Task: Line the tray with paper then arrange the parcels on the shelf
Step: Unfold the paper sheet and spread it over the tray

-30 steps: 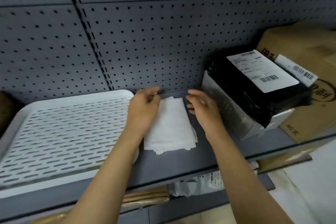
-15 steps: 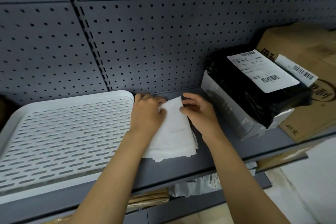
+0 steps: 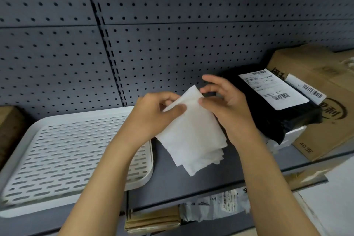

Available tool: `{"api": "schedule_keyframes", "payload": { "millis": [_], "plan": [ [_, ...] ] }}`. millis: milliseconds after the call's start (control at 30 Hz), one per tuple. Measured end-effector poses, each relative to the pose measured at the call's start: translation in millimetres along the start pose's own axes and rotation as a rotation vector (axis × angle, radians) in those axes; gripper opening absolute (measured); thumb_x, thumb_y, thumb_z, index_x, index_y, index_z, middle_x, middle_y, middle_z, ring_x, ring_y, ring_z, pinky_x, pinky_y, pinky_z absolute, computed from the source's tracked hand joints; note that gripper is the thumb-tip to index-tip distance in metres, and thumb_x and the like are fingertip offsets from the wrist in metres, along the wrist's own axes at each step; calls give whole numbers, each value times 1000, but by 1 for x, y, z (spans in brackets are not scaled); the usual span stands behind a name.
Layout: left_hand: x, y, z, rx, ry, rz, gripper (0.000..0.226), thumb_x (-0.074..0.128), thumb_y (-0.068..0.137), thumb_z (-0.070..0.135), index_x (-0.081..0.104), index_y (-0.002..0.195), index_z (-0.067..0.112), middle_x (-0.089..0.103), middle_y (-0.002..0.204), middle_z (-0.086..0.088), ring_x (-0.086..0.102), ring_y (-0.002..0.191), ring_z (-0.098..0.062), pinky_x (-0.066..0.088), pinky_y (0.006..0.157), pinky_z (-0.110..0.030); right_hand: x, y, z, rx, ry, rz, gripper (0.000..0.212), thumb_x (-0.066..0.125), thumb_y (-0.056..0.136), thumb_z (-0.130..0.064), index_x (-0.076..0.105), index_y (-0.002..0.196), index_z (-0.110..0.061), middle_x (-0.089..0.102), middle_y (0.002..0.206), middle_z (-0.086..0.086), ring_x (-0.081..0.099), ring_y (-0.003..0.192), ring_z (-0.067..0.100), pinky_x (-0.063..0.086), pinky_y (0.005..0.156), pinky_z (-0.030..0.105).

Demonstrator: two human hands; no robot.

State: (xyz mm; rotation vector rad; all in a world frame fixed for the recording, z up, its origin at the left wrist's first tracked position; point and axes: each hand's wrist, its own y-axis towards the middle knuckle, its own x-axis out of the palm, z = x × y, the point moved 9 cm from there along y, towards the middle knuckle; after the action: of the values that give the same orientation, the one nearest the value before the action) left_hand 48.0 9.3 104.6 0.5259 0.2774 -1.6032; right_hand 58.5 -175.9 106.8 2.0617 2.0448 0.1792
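Note:
A folded white paper (image 3: 193, 134) is held up off the grey shelf (image 3: 201, 180), its top edge pinched from both sides. My left hand (image 3: 153, 113) grips its upper left corner and my right hand (image 3: 224, 101) grips its upper right corner with thumb and fingers. The white slotted tray (image 3: 63, 157) lies flat on the shelf to the left, bare, with my left forearm crossing its right end. A black parcel with a white shipping label (image 3: 272, 101) leans on a white box (image 3: 291, 136) at the right.
A brown cardboard box (image 3: 325, 105) stands at the far right behind the black parcel. The perforated grey back panel (image 3: 172, 44) closes the shelf. Below the shelf lie a white mailer bag (image 3: 216, 207) and brown flat packages (image 3: 153, 220). A brown object (image 3: 9, 126) sits at the far left.
Both hands closed on the paper's far edge and lifted the stack off the shelf toward me; it now hangs tilted between them. The camera moved closer.

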Motion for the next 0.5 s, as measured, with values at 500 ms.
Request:
{"api": "schedule_keyframes", "payload": {
  "millis": [500],
  "plan": [
    [-105,-73,35,-72,-566,367,25,56,99,40,72,111,25,78,99,2,73,79,-6,54,69,-25,124,-45,-101,-371,-193,-199,38,66,84,-47,63,117,-28,62,111,-13,61,107,11,53,89,35]
  ]
}}
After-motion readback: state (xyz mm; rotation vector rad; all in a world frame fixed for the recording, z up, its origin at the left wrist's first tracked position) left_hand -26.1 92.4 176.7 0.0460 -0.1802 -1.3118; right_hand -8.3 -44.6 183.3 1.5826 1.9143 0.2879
